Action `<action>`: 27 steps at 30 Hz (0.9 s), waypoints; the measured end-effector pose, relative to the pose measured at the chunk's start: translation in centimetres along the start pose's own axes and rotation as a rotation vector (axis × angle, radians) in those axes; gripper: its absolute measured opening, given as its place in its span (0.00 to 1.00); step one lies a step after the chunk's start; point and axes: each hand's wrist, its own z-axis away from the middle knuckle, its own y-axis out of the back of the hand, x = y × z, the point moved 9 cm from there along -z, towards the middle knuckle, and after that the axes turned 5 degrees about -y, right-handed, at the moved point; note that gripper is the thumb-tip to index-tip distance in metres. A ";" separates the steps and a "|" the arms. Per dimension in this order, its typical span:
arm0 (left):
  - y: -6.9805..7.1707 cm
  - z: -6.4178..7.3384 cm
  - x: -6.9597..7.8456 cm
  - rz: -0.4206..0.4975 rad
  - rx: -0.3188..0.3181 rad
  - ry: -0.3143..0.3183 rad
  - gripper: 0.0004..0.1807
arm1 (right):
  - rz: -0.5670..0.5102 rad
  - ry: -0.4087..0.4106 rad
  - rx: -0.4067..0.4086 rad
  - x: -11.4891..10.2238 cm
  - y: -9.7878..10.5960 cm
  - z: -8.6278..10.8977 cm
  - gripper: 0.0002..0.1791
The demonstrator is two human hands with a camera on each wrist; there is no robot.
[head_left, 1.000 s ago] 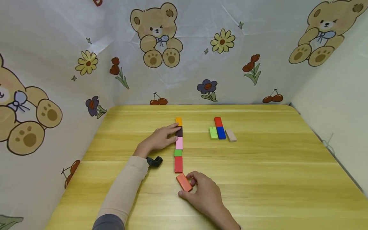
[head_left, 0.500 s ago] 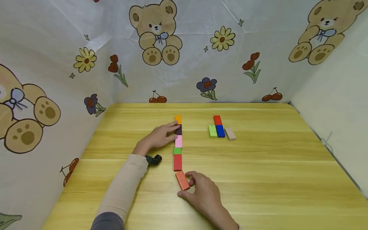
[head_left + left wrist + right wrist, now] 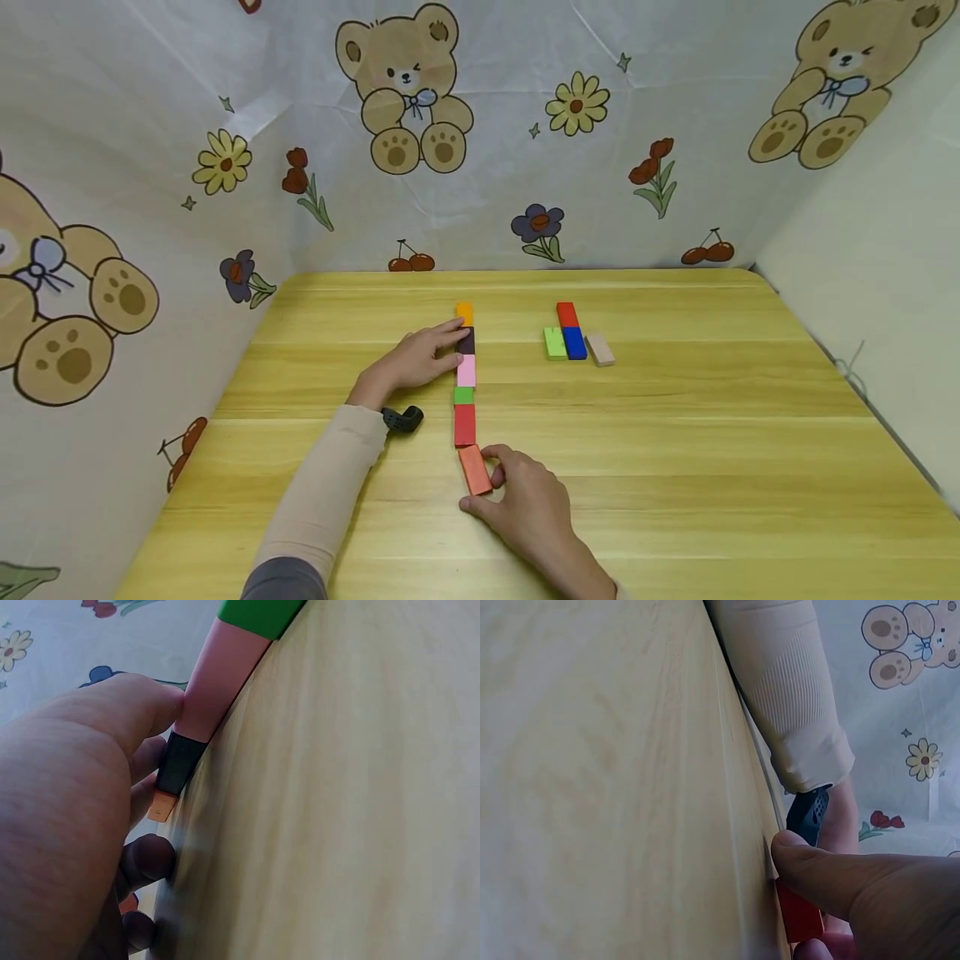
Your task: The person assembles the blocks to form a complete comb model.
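Note:
A straight row of flat blocks runs toward me in the head view: an orange block (image 3: pixel 466 312), a black block (image 3: pixel 467 342), a pink block (image 3: pixel 467 372), a green block (image 3: pixel 463 396) and a red block (image 3: pixel 465 425). My left hand (image 3: pixel 415 358) rests along the row's left side, fingers extended and fingertips at the orange, black and pink blocks. At the near end, my right hand (image 3: pixel 528 502) holds an orange-red block (image 3: pixel 474 470) between thumb and curled fingers. That block's far end is right at the red one, its near end angled to the right.
To the right of the row lie a bright red block (image 3: pixel 567 314), a blue block (image 3: pixel 575 342), a lime-green block (image 3: pixel 555 343) and a beige block (image 3: pixel 600 350). A patterned cloth (image 3: pixel 495 192) hangs behind the wooden table (image 3: pixel 712 467). A black band (image 3: pixel 403 419) is on the left wrist.
The orange-red block has turned closer to the line of the row, its near end swinging left with the right hand. The left hand keeps its place on the row.

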 end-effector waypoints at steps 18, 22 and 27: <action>-0.1 0.1 0.1 -0.023 0.008 -0.003 0.31 | 0.052 -0.030 0.016 -0.8 -0.4 -0.4 0.46; -0.1 0.1 0.2 -0.016 0.006 0.001 0.31 | 0.081 -0.041 0.016 -0.8 -0.5 -0.5 0.47; 0.0 0.1 0.3 -0.014 0.010 -0.002 0.31 | 0.097 -0.053 0.013 -0.9 -0.6 -0.6 0.48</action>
